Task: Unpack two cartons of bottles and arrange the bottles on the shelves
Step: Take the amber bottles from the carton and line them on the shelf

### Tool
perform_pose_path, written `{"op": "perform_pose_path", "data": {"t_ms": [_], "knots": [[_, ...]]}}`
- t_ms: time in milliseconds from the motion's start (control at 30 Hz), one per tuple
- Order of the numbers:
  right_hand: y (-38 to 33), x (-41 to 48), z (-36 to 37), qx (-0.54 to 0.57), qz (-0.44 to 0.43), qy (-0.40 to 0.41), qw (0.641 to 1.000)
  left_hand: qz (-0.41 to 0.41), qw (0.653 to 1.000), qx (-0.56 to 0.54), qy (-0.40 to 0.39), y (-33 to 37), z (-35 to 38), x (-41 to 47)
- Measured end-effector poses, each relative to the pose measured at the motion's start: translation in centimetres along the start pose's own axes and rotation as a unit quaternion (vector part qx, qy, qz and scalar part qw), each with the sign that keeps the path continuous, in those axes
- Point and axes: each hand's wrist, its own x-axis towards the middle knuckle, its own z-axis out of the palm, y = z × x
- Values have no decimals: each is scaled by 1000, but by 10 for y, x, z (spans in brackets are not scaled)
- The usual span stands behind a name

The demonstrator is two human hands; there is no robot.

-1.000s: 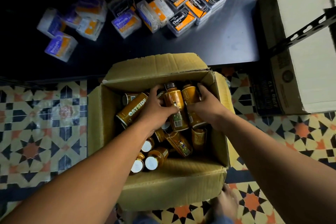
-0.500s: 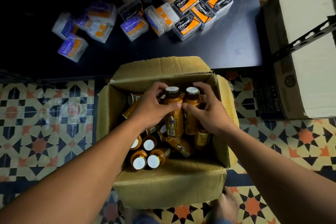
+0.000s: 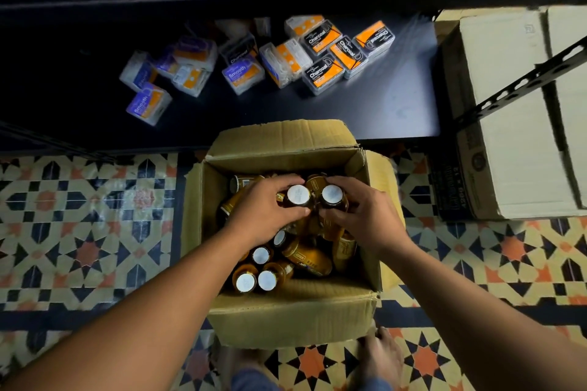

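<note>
An open brown carton sits on the tiled floor, holding several amber bottles with white caps. My left hand grips one upright bottle by its neck. My right hand grips a second upright bottle right beside it. Both bottles stand above the pile, caps facing the camera. Other bottles lie or stand loose lower in the carton, partly hidden by my hands.
A low black shelf just beyond the carton carries scattered small packs labelled Charcoal and Smooth. A closed white-topped carton stands at the right behind a black slotted shelf strut. My bare foot touches the carton's near side.
Both hands have lifted their two bottles upright and higher out of the pile, side by side. The view has tilted, showing more of the shelf.
</note>
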Motion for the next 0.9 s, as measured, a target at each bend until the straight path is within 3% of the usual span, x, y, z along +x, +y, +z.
{"op": "perform_pose_path", "data": {"t_ms": [133,433,900], "knots": [[-38,-24,-29,-1,-21,19,1000,5,998,4,56,35,-24,-26],[-179,-72,-150,-3,-136,95,986,108,983,17,146,170,-115,-104],[-375,-149,-298,32,-233,185,954,248,947,34,201,373,-252,-222]]}}
